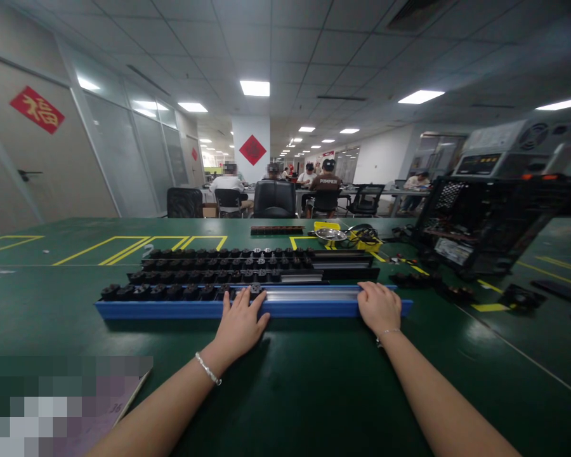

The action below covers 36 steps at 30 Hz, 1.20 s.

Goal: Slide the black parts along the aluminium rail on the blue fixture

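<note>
Blue rail [314,310] lies lengthwise across the tabletop [290,393], under the fingers of both hands. L hand [240,324] sits approx mid-rail, fingers spread wide over the channel by the last of the black round parts [190,291], thumb at the front wall. R hand [380,309] is nr the right end, fingers bent over the rail — can't tell if they pinch it, tips hidden.

Rail = long, straight, smooth-sided; black parts are squat, knobby, lined up in its left half. Bare channel btwn hands is shiny, silvery. Dark rails [347,273] w/ similar parts lie just behind — tabletop glossy green.
</note>
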Available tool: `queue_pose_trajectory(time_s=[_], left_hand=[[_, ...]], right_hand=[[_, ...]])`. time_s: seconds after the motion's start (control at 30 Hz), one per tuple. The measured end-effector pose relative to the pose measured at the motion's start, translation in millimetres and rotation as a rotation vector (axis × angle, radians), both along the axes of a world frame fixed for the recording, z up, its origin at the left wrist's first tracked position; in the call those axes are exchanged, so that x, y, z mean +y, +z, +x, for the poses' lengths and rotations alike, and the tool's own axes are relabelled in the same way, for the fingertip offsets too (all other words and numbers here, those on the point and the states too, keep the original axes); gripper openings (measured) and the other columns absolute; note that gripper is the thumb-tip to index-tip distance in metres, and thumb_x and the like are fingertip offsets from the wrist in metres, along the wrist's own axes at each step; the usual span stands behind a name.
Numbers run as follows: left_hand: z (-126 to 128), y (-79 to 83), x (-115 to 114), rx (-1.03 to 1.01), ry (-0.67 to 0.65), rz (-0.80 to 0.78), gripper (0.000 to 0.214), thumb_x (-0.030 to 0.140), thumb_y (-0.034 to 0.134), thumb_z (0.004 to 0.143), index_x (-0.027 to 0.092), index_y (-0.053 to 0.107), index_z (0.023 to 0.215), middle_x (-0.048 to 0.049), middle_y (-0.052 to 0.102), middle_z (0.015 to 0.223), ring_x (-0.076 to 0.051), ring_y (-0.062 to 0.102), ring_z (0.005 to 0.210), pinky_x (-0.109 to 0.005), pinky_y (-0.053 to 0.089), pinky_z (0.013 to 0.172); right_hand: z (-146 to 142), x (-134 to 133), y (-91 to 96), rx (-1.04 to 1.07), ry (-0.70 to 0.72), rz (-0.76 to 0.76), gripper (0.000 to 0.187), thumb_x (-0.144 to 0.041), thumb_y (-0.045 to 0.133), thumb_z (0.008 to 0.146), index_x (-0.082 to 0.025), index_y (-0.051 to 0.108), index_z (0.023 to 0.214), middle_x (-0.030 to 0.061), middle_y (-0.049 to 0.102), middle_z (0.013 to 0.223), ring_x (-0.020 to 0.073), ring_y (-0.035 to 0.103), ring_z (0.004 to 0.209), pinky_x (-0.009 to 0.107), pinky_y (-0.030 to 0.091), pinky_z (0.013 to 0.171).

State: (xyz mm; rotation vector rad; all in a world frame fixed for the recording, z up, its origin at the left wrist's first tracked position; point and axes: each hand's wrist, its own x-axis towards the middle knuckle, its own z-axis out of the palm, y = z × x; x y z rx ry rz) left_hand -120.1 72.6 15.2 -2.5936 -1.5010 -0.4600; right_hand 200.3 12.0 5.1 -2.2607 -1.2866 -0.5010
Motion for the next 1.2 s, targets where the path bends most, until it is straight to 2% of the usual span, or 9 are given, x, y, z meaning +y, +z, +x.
queue_pose_trajectory(time_s=[0.37,0.63,0.8,1.2], left_hand=[[6,-4.0,-2,-0.03,0.039,0.039,0.051,0.049,0.035,0.087,0.03,0.041,0.134,-0.0131,0.041,0.141,-0.028,0.039,0.128,-0.055,0.019,0.107],[17,-7.5,-4,-0.077,0.119,0.108,0.046,0.047,0.039,0.086,0.03,0.048,0.128,-0.0134,0.048,0.134,-0.028,0.043,0.123,-0.056,0.02,0.106],[23,-8.6,-8,-0.097,0.108,0.135,0.043,0.043,0.046,0.084,0.034,0.049,0.126,-0.0093,0.05,0.132,-0.028,0.045,0.121,-0.059,0.016,0.106],[28,-14.2,-9,-0.091,0.108,0.21,0.042,0.04,0.046,0.084,0.036,0.048,0.126,-0.0101,0.052,0.129,-0.027,0.046,0.119,-0.059,0.016,0.105]], right_hand=[[3,2,-1.6,0.008,0.011,-0.009,0.042,-0.026,0.032,0.084,-0.022,0.064,0.11,0.003,0.061,0.12,0.0227,0.046,0.115,0.042,0.027,0.098],[4,3,-1.8,0.019,0.012,-0.021,0.043,-0.027,0.032,0.084,-0.023,0.064,0.111,0.0038,0.061,0.119,0.0232,0.046,0.114,0.043,0.027,0.098],[3,3,-1.4,0.016,0.015,-0.013,0.042,-0.026,0.032,0.084,-0.022,0.064,0.111,0.0032,0.061,0.119,0.0232,0.046,0.114,0.042,0.027,0.098],[-2,2,0.1,0.019,-0.013,-0.005,0.041,-0.024,0.035,0.082,-0.023,0.064,0.111,0.0029,0.062,0.119,0.0223,0.045,0.115,0.042,0.027,0.099]])
